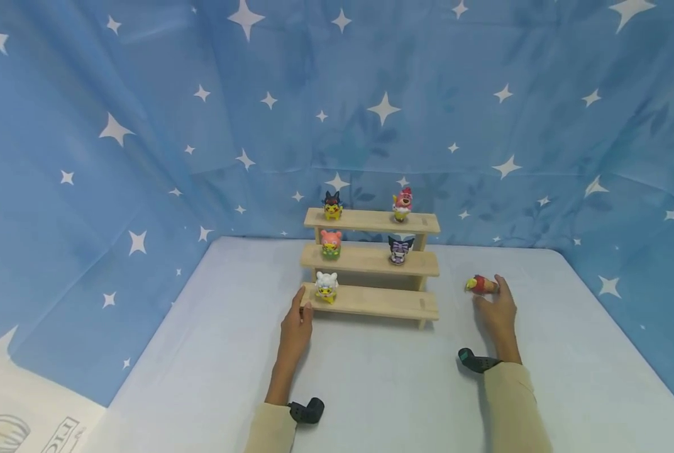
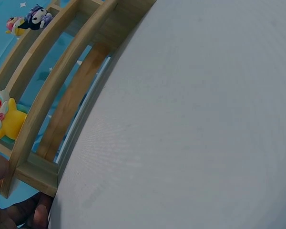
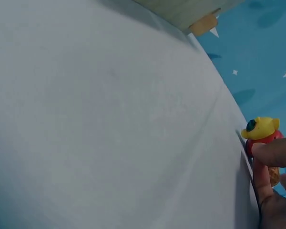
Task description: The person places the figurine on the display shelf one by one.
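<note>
A three-tier wooden display shelf (image 1: 371, 301) stands on the table with small figurines on its tiers. My left hand (image 1: 296, 330) grips the left end of its bottom tier, thumb in front and fingers round the end. Just above that hand sits a white-hooded yellow figurine (image 1: 326, 287), also seen in the left wrist view. To the right of the shelf, my right hand (image 1: 497, 313) pinches a red figurine (image 1: 482, 285) with a yellow head and a brown lower part. It lies on its side, head pointing left, low over the table. Fingers partly cover it in the right wrist view.
On the top tier stand a black-eared yellow figurine (image 1: 332, 206) and a pink one (image 1: 402, 205). The middle tier bears a pink-and-green figurine (image 1: 331, 244) and a black-and-purple one (image 1: 399, 250). A blue star-printed curtain (image 1: 246, 113) hangs behind the white table (image 1: 393, 390).
</note>
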